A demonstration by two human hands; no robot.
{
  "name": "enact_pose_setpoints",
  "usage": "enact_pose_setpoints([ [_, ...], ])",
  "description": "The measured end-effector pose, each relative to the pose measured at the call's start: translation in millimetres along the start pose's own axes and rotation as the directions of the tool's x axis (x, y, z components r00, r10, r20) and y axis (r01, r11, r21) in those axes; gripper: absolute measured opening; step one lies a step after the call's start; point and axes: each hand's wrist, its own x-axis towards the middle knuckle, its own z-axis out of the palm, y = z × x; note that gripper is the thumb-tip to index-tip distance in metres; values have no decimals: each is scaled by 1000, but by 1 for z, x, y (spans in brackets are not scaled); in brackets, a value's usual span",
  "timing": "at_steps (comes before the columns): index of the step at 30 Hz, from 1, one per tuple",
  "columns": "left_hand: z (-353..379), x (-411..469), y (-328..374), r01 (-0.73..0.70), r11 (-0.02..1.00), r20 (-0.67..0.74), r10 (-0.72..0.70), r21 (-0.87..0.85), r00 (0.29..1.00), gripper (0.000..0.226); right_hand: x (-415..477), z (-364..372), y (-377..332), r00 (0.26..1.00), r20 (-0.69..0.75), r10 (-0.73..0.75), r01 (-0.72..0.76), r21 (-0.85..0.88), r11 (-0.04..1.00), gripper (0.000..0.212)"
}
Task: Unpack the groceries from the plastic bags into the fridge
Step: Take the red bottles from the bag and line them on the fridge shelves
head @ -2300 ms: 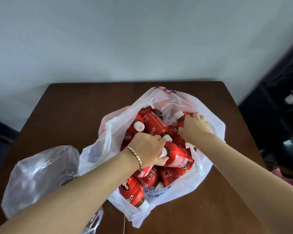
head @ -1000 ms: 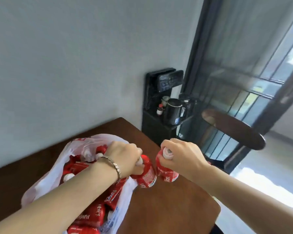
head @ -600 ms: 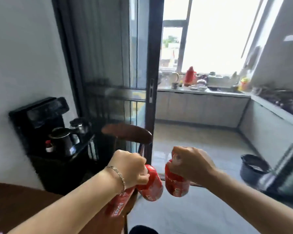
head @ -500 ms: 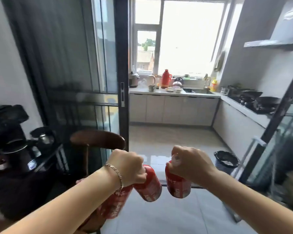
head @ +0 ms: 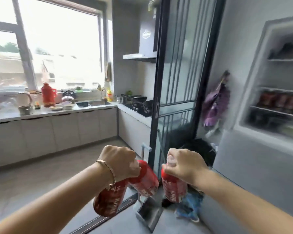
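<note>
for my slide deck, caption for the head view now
Left hand grips two red bottles, right hand a third bottle, open fridge nearby.

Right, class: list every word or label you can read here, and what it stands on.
"juice", upside down, blurred: right bottle.
"juice", upside down, blurred: lower left bottle.
Upper left bottle, other bottle characters: unreadable.
Hood badge: unreadable.

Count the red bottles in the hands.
3. The left hand holds two: lower bottle, inner bottle. The right hand holds the third bottle. Blurred items on the fridge shelf may be more.
</note>
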Motion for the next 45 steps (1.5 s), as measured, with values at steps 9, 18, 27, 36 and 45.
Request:
enact_pose_setpoints([
  [9, 28, 268, 110, -389, 920, -53, 387, -50, 921, 28, 76, -8, 194, 893, -12, 449, -447, -119, 886, 30],
  [18, -5, 461, 247, -654, 751, -214, 627, -91, 749, 24, 96, -43, 368, 635, -135, 760, -772, -113, 625, 28],
  [27, -36, 601, 412, -680, 711, -355, 598, -178, 718, 32, 92, -78, 568, 495, -231, 838, -869, -115, 482, 27],
  [36, -76, 732, 517, -660, 720, -404, 550, -214, 731, 31, 124, -136, 748, 287, -490, 823, -926, 80, 370, 24],
  [45, -76, 837, 574, -722, 665, -445, 597, -193, 668, 38, 182, -106, 870, 130, -660, 740, -835, 330, 441, 36],
])
